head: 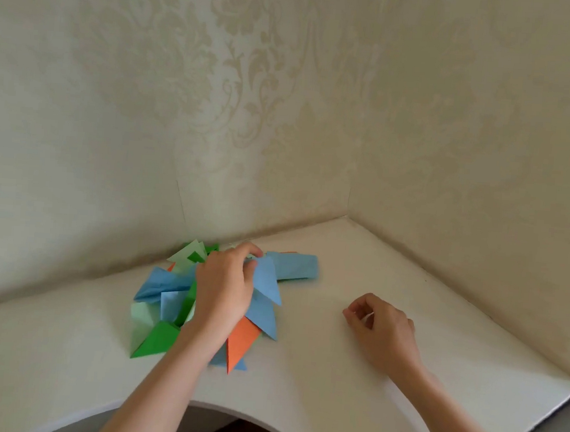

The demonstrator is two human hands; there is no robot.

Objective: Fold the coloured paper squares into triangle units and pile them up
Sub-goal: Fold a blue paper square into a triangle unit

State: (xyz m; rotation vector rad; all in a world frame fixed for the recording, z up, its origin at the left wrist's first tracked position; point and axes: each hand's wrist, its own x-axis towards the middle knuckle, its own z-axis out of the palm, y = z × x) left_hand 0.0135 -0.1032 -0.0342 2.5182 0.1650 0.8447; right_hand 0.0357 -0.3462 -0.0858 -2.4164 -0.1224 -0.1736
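Note:
A loose pile of folded paper triangles (166, 295) in blue, green, pale green and orange lies on the white table near the back wall. My left hand (224, 286) reaches over the pile and pinches a blue triangle unit (267, 280) between thumb and fingers at its upper corner. An orange triangle (241, 341) and a green one (156, 341) lie at the pile's near edge. A small stack of blue paper (295, 265) sits just right of the pile. My right hand (380, 327) rests on the table to the right, fingers loosely curled, holding nothing.
The white corner table (332, 388) has a curved cut-out front edge. Patterned wallpaper walls (284, 114) meet at a corner behind the table, close behind the pile. Bare tabletop lies around my right hand.

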